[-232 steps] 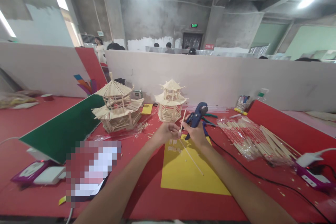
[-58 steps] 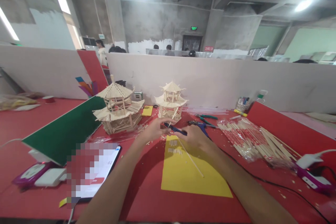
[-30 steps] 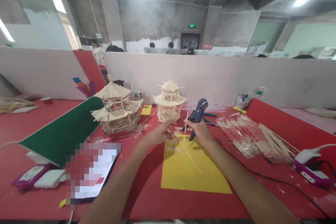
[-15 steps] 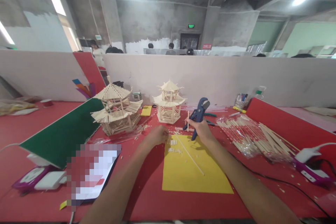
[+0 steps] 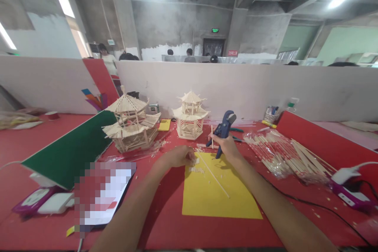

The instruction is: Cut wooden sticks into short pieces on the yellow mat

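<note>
My right hand (image 5: 226,143) is closed on blue-handled cutters (image 5: 225,128), which stand tilted above the back of a yellow sheet (image 5: 221,204). A short wooden stick (image 5: 212,137) rises upright from its fingertips. At the sheet's back left corner, my left hand (image 5: 181,156) has its fingers bent together beside small cut stick pieces (image 5: 197,161); what they hold, if anything, is hidden. A second row of pieces (image 5: 196,170) lies just nearer. One long thin stick (image 5: 215,178) crosses the sheet diagonally.
Two wooden pagoda models (image 5: 130,126) (image 5: 191,120) stand at the back. Bagged sticks (image 5: 277,153) lie right, by a red board (image 5: 319,138). A green board (image 5: 71,149), a partly blurred white object (image 5: 118,193) and power strips (image 5: 37,199) are around the edges.
My left hand has moved slightly right and nearer, onto the back row of cut pieces, covering part of it. My right hand with the cutters and stick has hardly moved.
</note>
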Motion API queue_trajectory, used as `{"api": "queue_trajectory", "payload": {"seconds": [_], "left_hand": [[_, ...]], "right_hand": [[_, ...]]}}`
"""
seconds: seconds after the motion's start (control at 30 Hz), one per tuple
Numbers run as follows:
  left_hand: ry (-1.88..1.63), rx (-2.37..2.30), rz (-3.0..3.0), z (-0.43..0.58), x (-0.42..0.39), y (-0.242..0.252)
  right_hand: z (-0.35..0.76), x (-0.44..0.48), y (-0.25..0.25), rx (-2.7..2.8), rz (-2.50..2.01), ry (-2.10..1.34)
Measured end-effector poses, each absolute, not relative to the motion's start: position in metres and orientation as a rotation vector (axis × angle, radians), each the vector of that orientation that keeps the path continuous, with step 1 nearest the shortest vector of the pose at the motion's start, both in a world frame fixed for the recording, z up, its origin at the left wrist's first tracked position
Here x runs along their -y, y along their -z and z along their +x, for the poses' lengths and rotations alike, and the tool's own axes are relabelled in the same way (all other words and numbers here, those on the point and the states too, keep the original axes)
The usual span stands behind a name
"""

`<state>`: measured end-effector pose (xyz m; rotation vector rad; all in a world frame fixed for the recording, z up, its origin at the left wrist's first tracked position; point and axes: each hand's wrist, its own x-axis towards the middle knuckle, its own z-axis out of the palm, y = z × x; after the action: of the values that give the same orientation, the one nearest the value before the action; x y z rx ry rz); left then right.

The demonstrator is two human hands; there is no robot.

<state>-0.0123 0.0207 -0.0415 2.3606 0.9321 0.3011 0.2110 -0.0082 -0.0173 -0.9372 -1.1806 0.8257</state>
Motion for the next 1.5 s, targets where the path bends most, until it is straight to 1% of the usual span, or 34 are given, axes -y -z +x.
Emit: {"api": "queue_trajectory", "payload": {"seconds": [0.43,0.83,1.0,1.1,1.2,1.27,1.33,1.5], "left_hand": [[-0.353,-0.902,2.433,-0.008,-0.015,0.037],[-0.468,-0.932,2.513,0.0,-0.019,0.055],[-0.652,-0.944,2.446,-0.001,-0.018,0.049],[-0.83,-0.879,2.267,0.003,-0.018,0.042],[-0.893,-0.773,2.058,0.007,-0.018,0.037],[-0.898,-0.774,2.029,0.008,-0.017,0.036],[-0.879,-0.825,2.121,0.005,-0.017,0.036],[-0.585,-0.889,2.398,-0.007,-0.018,0.04]], "right_hand": [[0.212,0.008,0.016,1.214,-0.929,-0.803],[0.212,0.007,0.019,1.173,-0.931,-0.829],[0.21,0.01,0.017,1.115,-0.927,-0.895],[0.207,0.012,0.017,1.058,-0.949,-0.938],[0.204,0.012,0.018,1.067,-0.909,-0.945],[0.202,0.011,0.02,1.094,-0.863,-0.946],[0.201,0.01,0.021,1.12,-0.847,-0.947],[0.203,0.012,0.019,1.106,-0.912,-0.978]]}}
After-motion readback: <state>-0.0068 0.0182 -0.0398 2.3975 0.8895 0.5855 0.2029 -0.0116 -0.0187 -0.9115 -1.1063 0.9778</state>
